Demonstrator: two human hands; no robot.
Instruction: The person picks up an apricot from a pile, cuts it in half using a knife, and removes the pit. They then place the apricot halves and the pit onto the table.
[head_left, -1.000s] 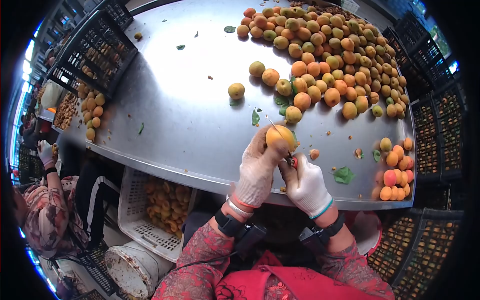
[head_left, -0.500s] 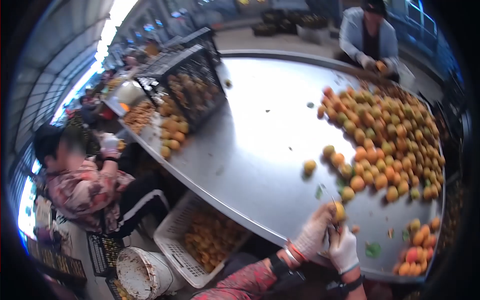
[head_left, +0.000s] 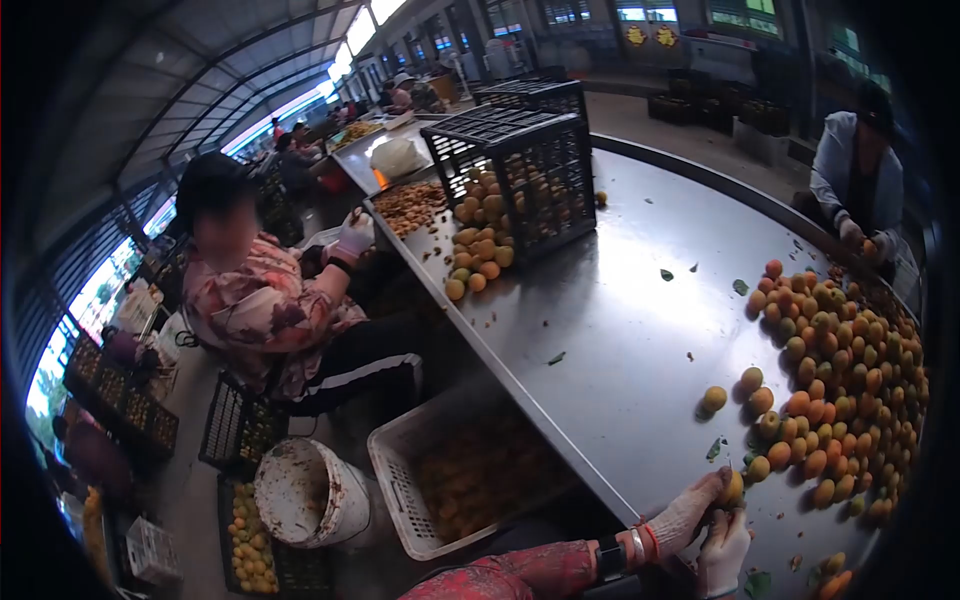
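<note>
In the head view, my left hand [head_left: 690, 513], in a pale glove with the fingertips bare, is closed on a yellow-orange apricot [head_left: 734, 487] above the metal table's near side. Just below it is my right hand [head_left: 722, 556], also gloved, its fingers curled close to the fruit. Whatever it grips is hidden. A large heap of apricots [head_left: 850, 375] lies to the right of my hands. A few loose ones, such as a single apricot [head_left: 714, 399], rest at the heap's left edge.
On the metal table [head_left: 600, 340], a black crate [head_left: 545, 185] lies tipped with apricots spilling out. Below the near edge stand a white basket [head_left: 395, 490] of fruit pieces and a white bucket [head_left: 340, 500]. One co-worker [head_left: 265, 310] sits at left, another [head_left: 850, 180] at far right.
My view has swung left, so the table and heap appear farther right. Both my hands remain together at the apricot. The left co-worker's gloved hand is raised.
</note>
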